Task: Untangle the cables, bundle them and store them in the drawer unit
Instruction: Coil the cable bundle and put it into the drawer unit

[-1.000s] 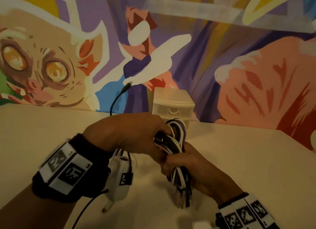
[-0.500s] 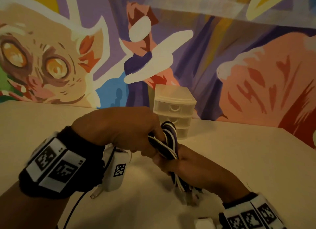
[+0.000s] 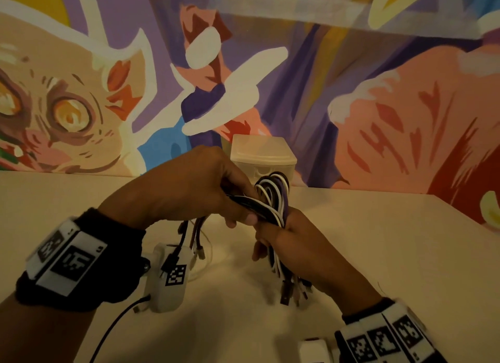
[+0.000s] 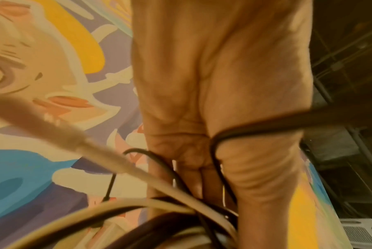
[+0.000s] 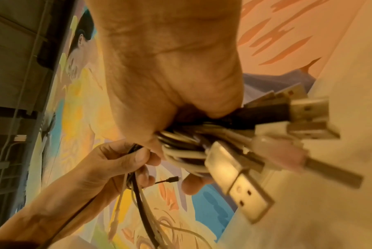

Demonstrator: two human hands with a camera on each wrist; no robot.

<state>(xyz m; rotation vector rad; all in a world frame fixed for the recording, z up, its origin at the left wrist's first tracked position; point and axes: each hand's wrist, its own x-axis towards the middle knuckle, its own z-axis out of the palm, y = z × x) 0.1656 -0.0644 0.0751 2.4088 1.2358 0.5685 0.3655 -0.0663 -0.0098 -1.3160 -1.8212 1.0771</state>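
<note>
Right hand (image 3: 303,251) fingers were curled round the folded cables (image 3: 273,200), loops rising above the fist and USB plugs (image 5: 244,176) protruding below. Left hand (image 3: 184,189) fingers pinched several strands of the same bundle, loose ends hanging beneath. Both hands were raised above the table (image 3: 378,254). Drawer unit (image 3: 263,154) stood behind, against the mural (image 3: 405,105).

Three views: one head cam, two wrist cams, all on same cable bundle (image 3: 272,200).
Head cam looks fwd and down over tabletop (image 3: 378,254) toward mural wall (image 3: 378,119). L wrist cam sits v. close under left hand (image 4: 221,84), facing mural. R wrist cam, equally close, looks along right hand (image 5: 170,67), also catching left hand.
</note>
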